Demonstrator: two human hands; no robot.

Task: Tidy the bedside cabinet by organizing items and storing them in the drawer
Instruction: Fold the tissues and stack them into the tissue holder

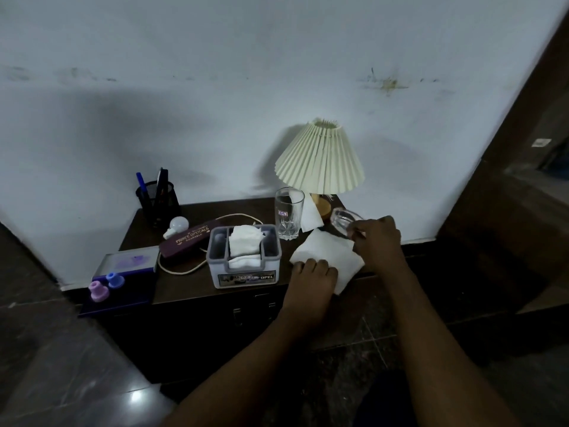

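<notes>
My left hand [312, 275] presses down on the near corner of a white tissue [326, 252] spread on the dark wooden bedside cabinet [197, 282]. My right hand [377, 238] holds a clear drinking glass [343, 218] tipped on its side just above the tissue's far edge. A second clear glass [288, 212] stands upright behind the tissue. A grey tissue box [244, 257] sits at the middle of the cabinet top. The drawer front [252, 309] below is shut.
A pleated cream lamp [320, 158] stands at the back right with another tissue [311, 214] by its base. On the left are a black pen holder [157, 201], a white bulb [177, 226], a maroon spectacle case [187, 240], a blue box [129, 261], two small stoppers [106, 286] and a white cord [181, 266].
</notes>
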